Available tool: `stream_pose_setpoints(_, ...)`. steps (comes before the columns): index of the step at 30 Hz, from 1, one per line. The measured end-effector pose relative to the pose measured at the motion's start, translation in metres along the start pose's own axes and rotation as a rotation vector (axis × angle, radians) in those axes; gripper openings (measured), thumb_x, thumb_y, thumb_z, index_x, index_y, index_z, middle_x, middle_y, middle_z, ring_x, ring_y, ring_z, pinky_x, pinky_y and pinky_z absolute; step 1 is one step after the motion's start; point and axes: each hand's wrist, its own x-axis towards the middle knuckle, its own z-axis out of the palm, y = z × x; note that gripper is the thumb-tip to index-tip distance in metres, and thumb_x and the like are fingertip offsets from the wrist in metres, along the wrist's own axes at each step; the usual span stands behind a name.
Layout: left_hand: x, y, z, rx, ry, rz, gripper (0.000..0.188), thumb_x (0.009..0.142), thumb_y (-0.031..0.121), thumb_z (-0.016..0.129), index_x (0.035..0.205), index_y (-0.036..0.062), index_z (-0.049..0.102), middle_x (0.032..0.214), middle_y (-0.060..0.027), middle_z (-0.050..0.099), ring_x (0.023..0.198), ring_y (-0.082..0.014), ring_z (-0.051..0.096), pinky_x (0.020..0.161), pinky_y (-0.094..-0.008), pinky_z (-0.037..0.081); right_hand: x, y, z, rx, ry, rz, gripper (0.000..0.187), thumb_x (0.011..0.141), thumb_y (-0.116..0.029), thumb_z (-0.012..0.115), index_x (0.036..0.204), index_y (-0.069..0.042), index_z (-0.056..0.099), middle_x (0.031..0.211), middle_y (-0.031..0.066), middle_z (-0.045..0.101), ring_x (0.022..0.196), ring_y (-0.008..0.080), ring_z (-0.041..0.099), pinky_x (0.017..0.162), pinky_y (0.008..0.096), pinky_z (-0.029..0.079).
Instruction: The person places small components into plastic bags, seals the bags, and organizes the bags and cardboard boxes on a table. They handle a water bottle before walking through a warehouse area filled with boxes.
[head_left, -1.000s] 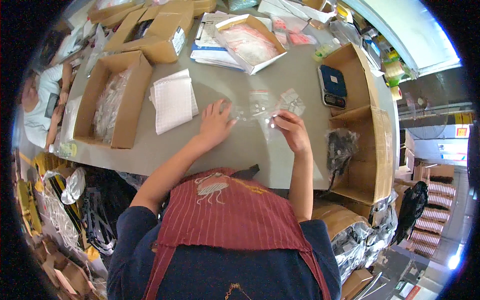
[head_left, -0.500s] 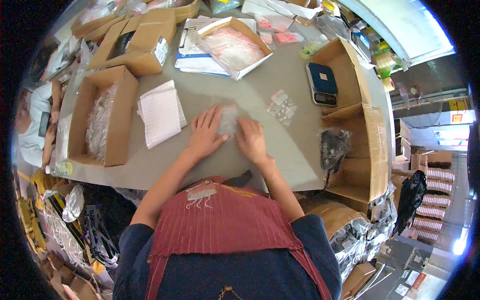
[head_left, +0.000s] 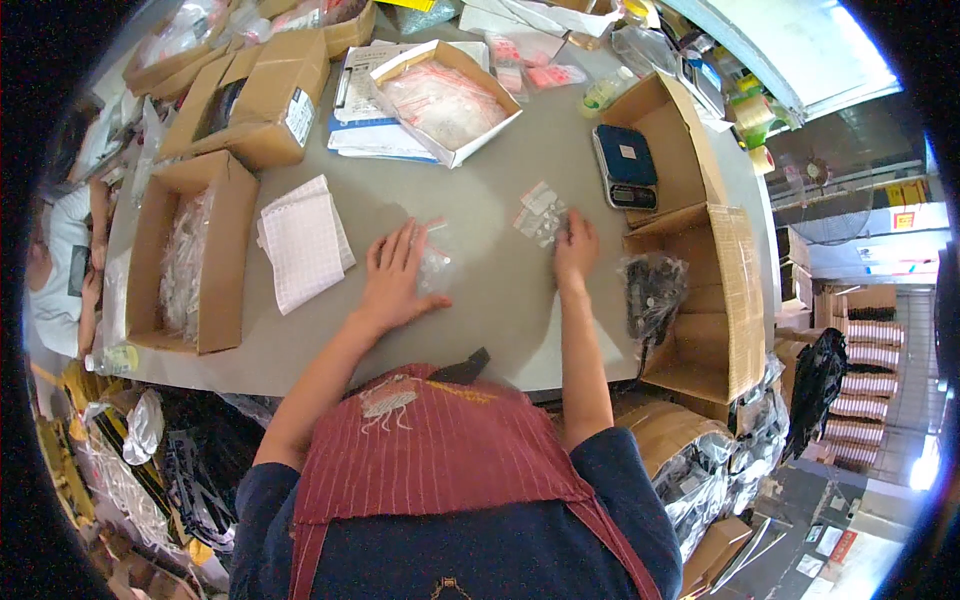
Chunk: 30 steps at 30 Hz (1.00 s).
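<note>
My left hand (head_left: 392, 280) lies flat on the grey table with its fingers spread. Its fingertips touch the edge of a clear zip bag (head_left: 435, 262) that has small whitish pieces in it. Further right, my right hand (head_left: 577, 248) is at the right edge of a cluster of small clear zip bags (head_left: 540, 212) with red strips and white pieces. Its fingers are bunched and slightly blurred, so whether they pinch anything does not show.
Left of my hands lie folded gridded paper (head_left: 305, 243) and a carton (head_left: 228, 290) of clear bags. A white tray (head_left: 455, 155) of red-edged bags stands beyond. On the right are a digital scale (head_left: 625, 160), open cartons (head_left: 742, 300) and a black bagged item (head_left: 652, 292). Someone sits far left.
My right hand has moved right, away from the bag by my left hand, to the cluster of small bags. My left hand stays beside its bag. The whole view has shifted slightly.
</note>
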Motion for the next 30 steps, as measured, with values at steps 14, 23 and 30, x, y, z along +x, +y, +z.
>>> stream_pose_setpoints(14, 0.003, 0.001, 0.003, 0.122, -0.065, 0.116, 0.107, 0.071, 0.074, 0.067, 0.151, 0.0091, 0.035, 0.155, -0.0230, 0.029, 0.146, -0.0393, 0.022, 0.117, -0.0599, 0.014, -0.109, -0.110, 0.016, 1.414, -0.137, 0.041, 0.041, 0.092, 0.000, 0.054, 0.133, -0.002, 0.051, 0.140, 0.0073, 0.050, 0.104, 0.0180, 0.057, 0.095, 0.0324, 0.049)
stream_pose_setpoints(23, 0.012, 0.007, 0.018, 0.037, 0.016, 0.197, 0.046, 0.083, 0.036, 0.068, 0.119, 0.0096, 0.060, 0.111, -0.0119, 0.057, 0.103, -0.0304, 0.059, 0.080, -0.0473, 0.049, -0.107, -0.098, 0.019, 1.178, -0.207, 0.032, 0.018, 0.095, -0.006, 0.056, 0.110, -0.001, 0.063, 0.093, 0.0034, 0.064, 0.089, 0.0160, 0.061, 0.085, 0.0309, 0.050)
stream_pose_setpoints(30, 0.018, -0.029, 0.011, -0.031, -0.012, 0.445, 0.024, 0.081, 0.017, 0.066, 0.103, 0.0078, 0.062, 0.087, -0.0108, 0.062, 0.079, -0.0328, 0.065, 0.070, -0.0462, 0.052, -0.094, -0.090, 0.020, 1.340, -0.227, 0.047, 0.017, 0.095, 0.002, 0.051, 0.107, 0.003, 0.063, 0.102, 0.0073, 0.064, 0.091, 0.0154, 0.062, 0.079, 0.0324, 0.056)
